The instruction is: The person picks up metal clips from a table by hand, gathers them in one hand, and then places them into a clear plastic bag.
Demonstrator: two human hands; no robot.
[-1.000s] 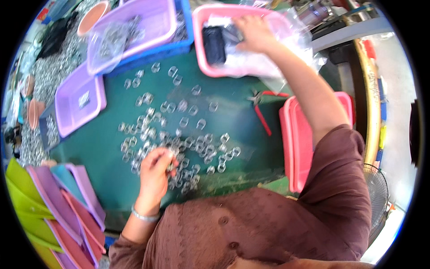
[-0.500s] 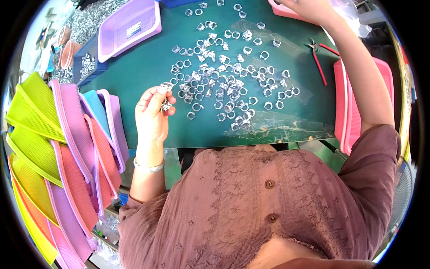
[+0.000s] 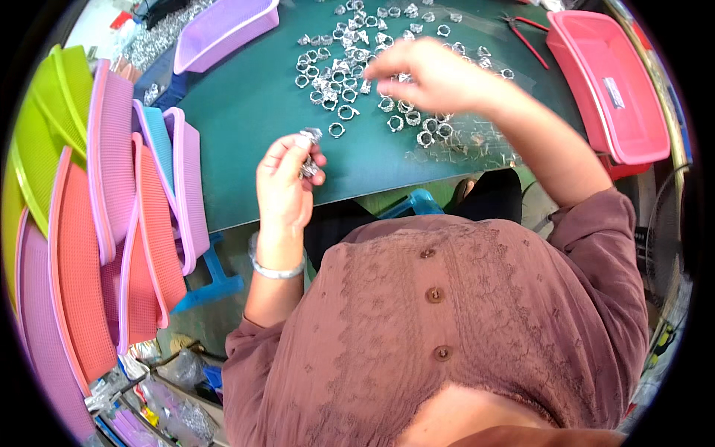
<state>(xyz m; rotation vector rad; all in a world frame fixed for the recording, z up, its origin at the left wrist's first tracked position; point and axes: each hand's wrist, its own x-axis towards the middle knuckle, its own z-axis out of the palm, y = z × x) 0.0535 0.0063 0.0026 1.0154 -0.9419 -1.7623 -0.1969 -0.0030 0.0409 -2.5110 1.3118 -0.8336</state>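
Observation:
My left hand (image 3: 289, 179) is closed on a small bunch of silver rings (image 3: 311, 135), pinched between thumb and fingers near the table's front edge. Over the pile of silver rings (image 3: 339, 77) is my right hand (image 3: 424, 74), slightly blurred. Its thumb and forefinger point left and stand apart, with nothing seen between them; the other fingers are partly hidden. Some rings lie under and beside this hand, and a loose ring (image 3: 337, 130) rests nearest to my left hand.
The green tabletop (image 3: 246, 149) carries red-handled pliers (image 3: 530, 46) at the far right. A pink basket (image 3: 607, 89) stands at the right edge, a purple basket (image 3: 223, 37) at the far left. Stacked coloured baskets (image 3: 112, 164) crowd the left side. A blue stool (image 3: 421, 203) shows beneath the table.
My right hand has come from the far right basket down and left over the rings. The view has shifted. My left hand keeps its hold on the rings.

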